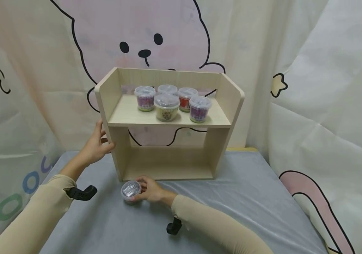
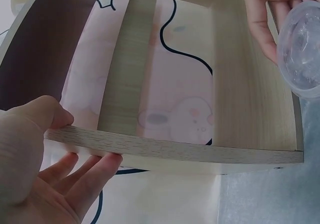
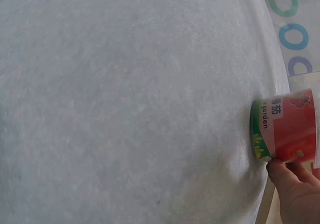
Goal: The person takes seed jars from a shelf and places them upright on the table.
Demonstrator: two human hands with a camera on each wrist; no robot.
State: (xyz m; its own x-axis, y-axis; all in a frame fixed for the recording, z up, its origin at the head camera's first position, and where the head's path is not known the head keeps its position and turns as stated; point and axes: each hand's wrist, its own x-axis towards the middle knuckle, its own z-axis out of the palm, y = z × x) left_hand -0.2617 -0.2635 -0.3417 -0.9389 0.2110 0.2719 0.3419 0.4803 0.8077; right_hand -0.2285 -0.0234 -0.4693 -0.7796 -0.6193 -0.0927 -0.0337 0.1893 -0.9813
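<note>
A small wooden two-tier shelf [image 1: 169, 126] stands on the table. My left hand [image 1: 93, 147] grips the front edge of its left side panel [image 2: 175, 150], thumb on the inner face and fingers against the outer one. In front of the shelf's lower left corner, my right hand [image 1: 151, 190] holds a plastic cup [image 1: 131, 189] with a clear lid. The right wrist view shows this cup's red label [image 3: 295, 126] with a green band and "garden" printed on it; thumb and fingers hold its side, and its base is close over the cloth.
On the upper tier stand several lidded cups, among them a purple one [image 1: 145, 99], a yellowish one [image 1: 166, 108] and a red one [image 1: 185, 100]. Grey-blue cloth [image 1: 241, 197] covers the table. Printed curtains [image 1: 250, 46] hang behind and at both sides.
</note>
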